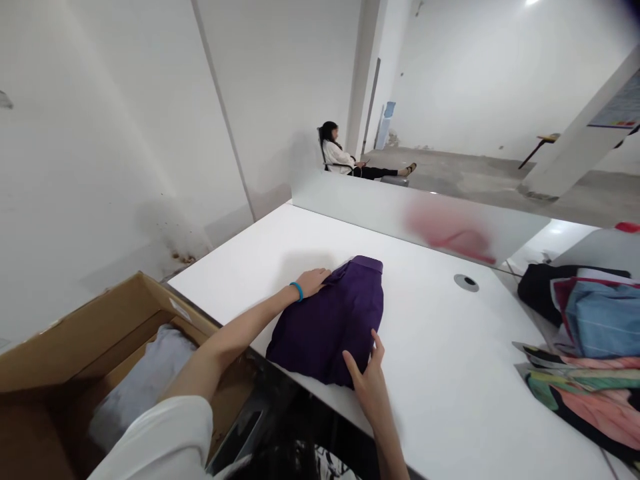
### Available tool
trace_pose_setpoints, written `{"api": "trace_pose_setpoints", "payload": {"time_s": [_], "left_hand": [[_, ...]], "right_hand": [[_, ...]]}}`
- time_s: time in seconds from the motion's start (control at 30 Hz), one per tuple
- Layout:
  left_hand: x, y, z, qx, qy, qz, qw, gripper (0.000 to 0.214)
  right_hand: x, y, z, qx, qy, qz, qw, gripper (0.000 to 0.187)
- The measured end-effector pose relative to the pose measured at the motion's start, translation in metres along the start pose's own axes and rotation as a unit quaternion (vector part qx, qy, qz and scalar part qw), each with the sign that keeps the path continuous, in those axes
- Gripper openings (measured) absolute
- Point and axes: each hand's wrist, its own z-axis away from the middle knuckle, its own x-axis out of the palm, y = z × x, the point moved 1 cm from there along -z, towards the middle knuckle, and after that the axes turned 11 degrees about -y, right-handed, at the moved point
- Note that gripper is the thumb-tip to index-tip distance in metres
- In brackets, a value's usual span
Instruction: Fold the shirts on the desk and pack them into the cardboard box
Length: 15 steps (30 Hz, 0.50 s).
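A dark purple garment (333,327) with a waistband lies on the white table in front of me, its waistband at the far end. Whether it is a skirt or folded trousers I cannot tell. My left hand (314,281), with a blue band at the wrist, rests on the garment's upper left edge, fingers stretched forward and their tips partly hidden by the cloth. At the lower right edge, my right hand (367,370) touches the fabric with thumb and fingers spread apart.
A cardboard box (100,333) with a pale plastic bag (150,373) inside stands at the left. Folded clothes (600,313) are piled on the right. A frosted divider (350,207) borders the table (440,400); beyond it a person (340,153) sits on a chair.
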Motion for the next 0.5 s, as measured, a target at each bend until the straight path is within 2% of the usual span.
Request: {"api": "trace_pose_setpoints", "payload": {"time_s": [0.07, 0.17, 0.27, 0.4, 0.5], "left_hand": [[-0.004, 0.003, 0.005, -0.003, 0.006, -0.006, 1.000, 0.031], [-0.018, 0.004, 0.017, -0.020, 0.028, -0.006, 0.999, 0.033], [-0.037, 0.001, 0.042, -0.054, 0.069, 0.005, 0.996, 0.034], [-0.062, -0.015, 0.102, -0.126, 0.124, 0.024, 0.984, 0.036], [-0.077, -0.035, 0.167, -0.180, 0.186, 0.034, 0.965, 0.034]], "right_hand": [[0.002, -0.004, 0.000, -0.009, -0.006, 0.021, 1.000, 0.073], [-0.002, -0.011, 0.000, -0.032, -0.003, 0.034, 0.999, 0.062], [-0.009, -0.026, 0.002, -0.050, -0.013, 0.033, 0.998, 0.054], [-0.006, -0.055, 0.001, -0.062, -0.082, 0.035, 0.994, 0.050], [0.014, -0.079, -0.007, -0.095, -0.152, 0.049, 0.982, 0.049]]}}
